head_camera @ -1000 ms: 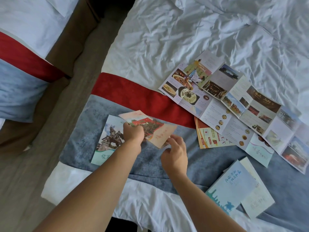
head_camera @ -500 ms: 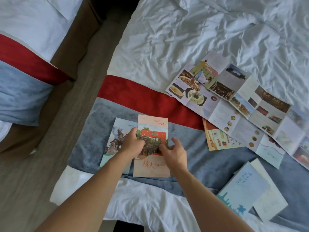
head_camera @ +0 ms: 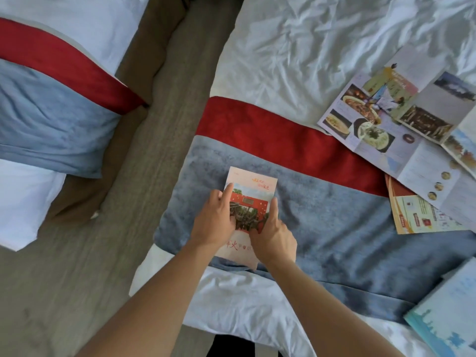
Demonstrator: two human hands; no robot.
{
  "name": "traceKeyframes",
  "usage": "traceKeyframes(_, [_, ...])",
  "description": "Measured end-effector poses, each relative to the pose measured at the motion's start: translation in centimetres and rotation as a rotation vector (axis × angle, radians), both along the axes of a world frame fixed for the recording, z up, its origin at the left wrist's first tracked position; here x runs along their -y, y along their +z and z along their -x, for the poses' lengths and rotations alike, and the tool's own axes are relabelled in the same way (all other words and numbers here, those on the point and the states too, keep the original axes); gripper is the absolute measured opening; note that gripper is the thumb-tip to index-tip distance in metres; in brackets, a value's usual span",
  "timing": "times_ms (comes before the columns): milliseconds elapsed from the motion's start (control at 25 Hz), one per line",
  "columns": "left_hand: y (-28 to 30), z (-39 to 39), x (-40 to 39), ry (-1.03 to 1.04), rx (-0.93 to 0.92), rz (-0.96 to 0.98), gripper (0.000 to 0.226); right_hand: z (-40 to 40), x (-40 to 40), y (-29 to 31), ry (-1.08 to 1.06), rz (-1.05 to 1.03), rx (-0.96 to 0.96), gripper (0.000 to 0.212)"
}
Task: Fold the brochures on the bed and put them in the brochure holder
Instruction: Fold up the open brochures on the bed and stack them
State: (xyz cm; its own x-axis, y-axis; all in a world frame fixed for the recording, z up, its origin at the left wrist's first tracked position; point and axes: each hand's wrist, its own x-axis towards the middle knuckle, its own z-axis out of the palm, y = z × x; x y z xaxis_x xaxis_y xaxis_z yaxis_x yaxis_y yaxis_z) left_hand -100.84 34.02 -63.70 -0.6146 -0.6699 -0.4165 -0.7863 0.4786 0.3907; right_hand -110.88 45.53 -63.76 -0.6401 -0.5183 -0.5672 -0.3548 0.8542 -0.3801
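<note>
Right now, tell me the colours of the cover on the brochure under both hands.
Head view: the brochure has a pale peach cover with a red gate photo and orange lettering.

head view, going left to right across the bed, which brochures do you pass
red gate brochure under both hands → orange brochure → light blue brochure. The big unfolded food brochure spans too much to place.

A hotel-style bedroom with twin beds. The near bed (head_camera: 322, 47) has crumpled white sheets and a red and blue-grey runner (head_camera: 322, 202) across its foot; a second bed (head_camera: 51, 73), dressed alike, stands across a narrow strip of carpet (head_camera: 77, 279). Travel brochures (head_camera: 401, 124) lie about.
</note>
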Motion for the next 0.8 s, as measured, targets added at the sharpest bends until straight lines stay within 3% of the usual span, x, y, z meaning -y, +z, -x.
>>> traceKeyframes(320, [-1.5,-0.5,0.5,-0.023,-0.008,-0.031,0.065,-0.3,0.1,-1.6,0.087,-0.003,0.036,0.086])
traceKeyframes(400, [-1.4,-0.7,0.4,-0.090,0.096,0.058,0.071,-0.7,0.1,-1.4,0.117,-0.045,-0.063,0.089])
traceKeyframes(520, [-1.8,-0.8,0.2,-0.375,0.212,0.200,0.089,-1.2,0.1,-1.3,0.313,-0.031,-0.232,0.092])
traceKeyframes(640, [-2.2,-1.1,-0.1,-0.507,0.264,0.156,0.097,-1.8,0.1,-1.7,0.546,0.016,-0.212,0.090])
traceKeyframes(800, [-2.3,-1.7,-0.4,-0.545,0.280,0.138,0.096,-2.6,0.0,-2.1,0.586,-0.025,-0.197,0.087])
